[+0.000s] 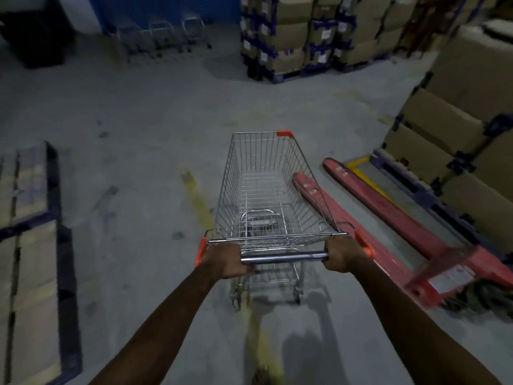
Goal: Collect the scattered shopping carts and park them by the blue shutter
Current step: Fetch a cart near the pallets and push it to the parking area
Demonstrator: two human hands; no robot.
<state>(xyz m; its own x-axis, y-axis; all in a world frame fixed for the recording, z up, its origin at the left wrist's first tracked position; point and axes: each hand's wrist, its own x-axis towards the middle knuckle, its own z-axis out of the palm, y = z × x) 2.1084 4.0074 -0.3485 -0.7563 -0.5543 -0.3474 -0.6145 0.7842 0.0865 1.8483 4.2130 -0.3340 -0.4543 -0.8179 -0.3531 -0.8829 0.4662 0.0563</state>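
Note:
A silver wire shopping cart (266,187) with orange corner caps stands straight ahead of me, its basket empty. My left hand (226,259) grips the left end of the cart's metal handle bar (283,257). My right hand (345,255) grips the bar's right end. Far ahead at the upper left, three more carts (163,33) stand side by side against the blue shutter (166,6). The view is dim and blurred.
A red pallet jack (402,226) lies on the floor just right of the cart. Stacked cardboard boxes on pallets rise at the right (466,129) and far centre (305,34). A low pallet of boxes (30,245) sits at the left. Grey concrete floor stretches towards the shutter.

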